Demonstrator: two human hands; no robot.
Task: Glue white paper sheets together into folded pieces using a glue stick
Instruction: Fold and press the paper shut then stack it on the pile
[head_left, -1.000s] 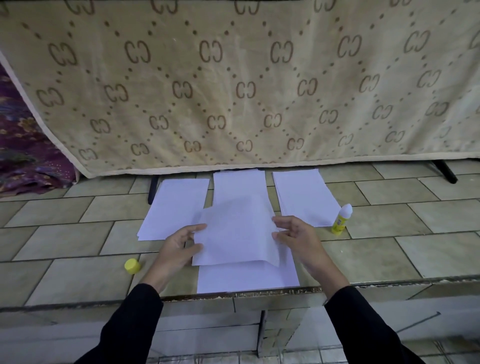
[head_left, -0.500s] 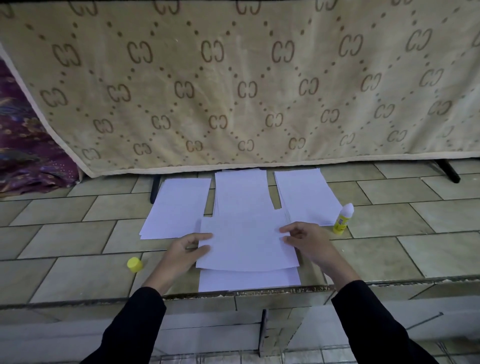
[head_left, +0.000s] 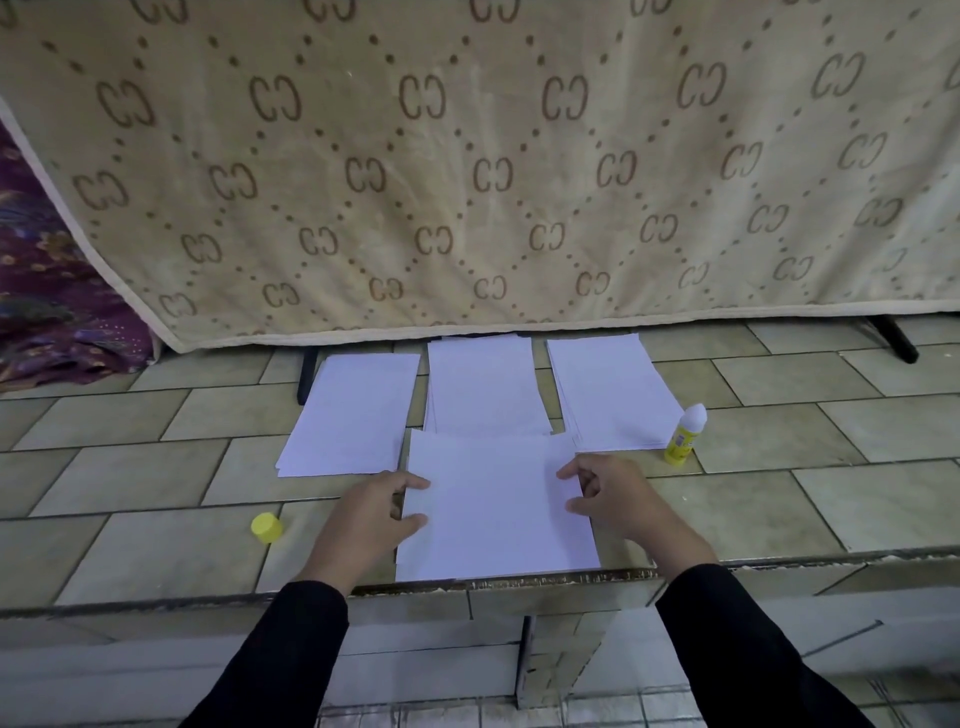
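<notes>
Two arms in black sleeves (head_left: 291, 654) reach forward over the chipped near edge of a tiled counter (head_left: 156, 551). A white sheet (head_left: 498, 514) lies flat at that edge, straight ahead, between the two hands. The left hand (head_left: 371, 519) rests at the sheet's left edge, fingers loosely bent, with the thumb and forefinger tips lying on top of the paper; it grips nothing. The right hand (head_left: 618, 499) rests at the right edge in the same way, its forefinger and thumb touching the paper and its other fingers curled in loosely. A small yellow cap (head_left: 266, 527) lies on the tiles to the left of the left hand, apart from the paper. Beyond the sheet, three stacks of white paper sit side by side: a left stack (head_left: 353, 415), a middle stack (head_left: 483, 384) whose near end the sheet touches or overlaps, and a right stack (head_left: 608, 395). A glue stick (head_left: 684, 434), yellow with a white tip, stands upright and uncapped just beside the right stack's near right corner. Behind everything hangs a beige blanket (head_left: 467, 156) printed with brown letters and dots, and purple patterned cloth (head_left: 47, 291) shows at far left.
</notes>
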